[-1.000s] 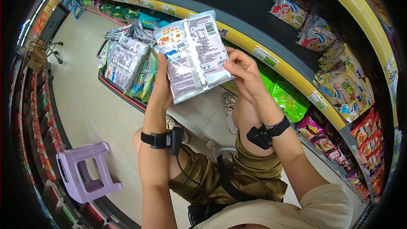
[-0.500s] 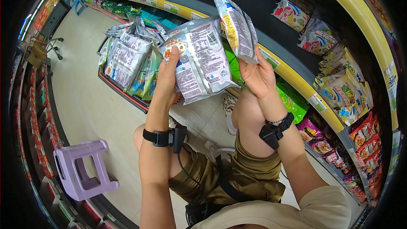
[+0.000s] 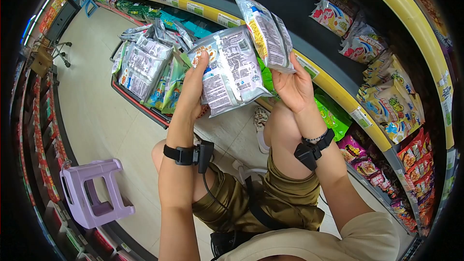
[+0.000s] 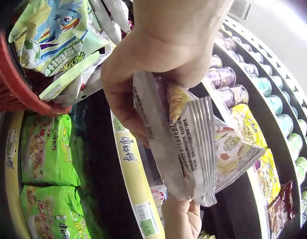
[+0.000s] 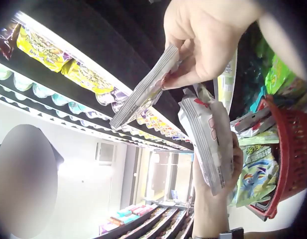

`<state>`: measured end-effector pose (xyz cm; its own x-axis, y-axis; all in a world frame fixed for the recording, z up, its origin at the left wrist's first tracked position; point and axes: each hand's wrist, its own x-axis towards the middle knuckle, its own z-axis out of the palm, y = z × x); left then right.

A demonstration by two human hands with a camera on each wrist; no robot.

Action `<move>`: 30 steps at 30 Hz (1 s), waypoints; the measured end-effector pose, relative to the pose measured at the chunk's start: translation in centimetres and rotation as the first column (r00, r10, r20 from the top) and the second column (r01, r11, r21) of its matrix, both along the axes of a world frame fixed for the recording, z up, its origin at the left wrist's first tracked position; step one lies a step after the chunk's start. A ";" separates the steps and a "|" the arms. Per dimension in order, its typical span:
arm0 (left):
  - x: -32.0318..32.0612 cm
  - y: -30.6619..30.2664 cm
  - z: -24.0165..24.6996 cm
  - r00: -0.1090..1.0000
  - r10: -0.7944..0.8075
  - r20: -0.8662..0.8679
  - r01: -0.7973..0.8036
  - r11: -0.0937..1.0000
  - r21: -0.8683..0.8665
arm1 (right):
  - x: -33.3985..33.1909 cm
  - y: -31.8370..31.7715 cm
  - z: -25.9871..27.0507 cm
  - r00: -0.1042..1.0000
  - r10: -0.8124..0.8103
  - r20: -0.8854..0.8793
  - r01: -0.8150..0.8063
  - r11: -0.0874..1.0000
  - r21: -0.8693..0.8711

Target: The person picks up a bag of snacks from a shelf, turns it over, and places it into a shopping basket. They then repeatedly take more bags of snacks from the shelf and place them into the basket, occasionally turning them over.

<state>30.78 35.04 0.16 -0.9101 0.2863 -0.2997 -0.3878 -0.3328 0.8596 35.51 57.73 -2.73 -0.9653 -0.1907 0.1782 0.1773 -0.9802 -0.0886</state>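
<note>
The left hand grips silvery-white snack packets by their left edge, thumb on the printed back. In the left wrist view the left hand has its fingers round packets that stand close together. Beside them, the right hand pinches one separate packet at its lower end, tilted upright. The right wrist view has the right hand pinching that packet between thumb and fingers, apart from the packets in the left hand.
A red basket full of packets stands left of the hands; its red wall shows in the right wrist view. Shelves with a yellow edge and bagged snacks curve along the right. A purple stool stands lower left on the floor.
The right hand has lifted one packet away from the others and turned it up to the right. The left hand keeps its grip and has moved slightly right.
</note>
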 end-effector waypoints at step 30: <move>-1.9 -0.5 -3.6 0.816 0.304 -0.492 -0.495 0.807 -0.322 | 1.1 -3.9 1.0 0.980 -0.197 0.026 0.054 0.388 0.920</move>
<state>28.87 34.53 -3.47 -0.9738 -0.1971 0.1136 0.1059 0.0494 0.9932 36.61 53.83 -1.75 -0.9904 -0.0444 -0.1309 0.1382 -0.3349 -0.9321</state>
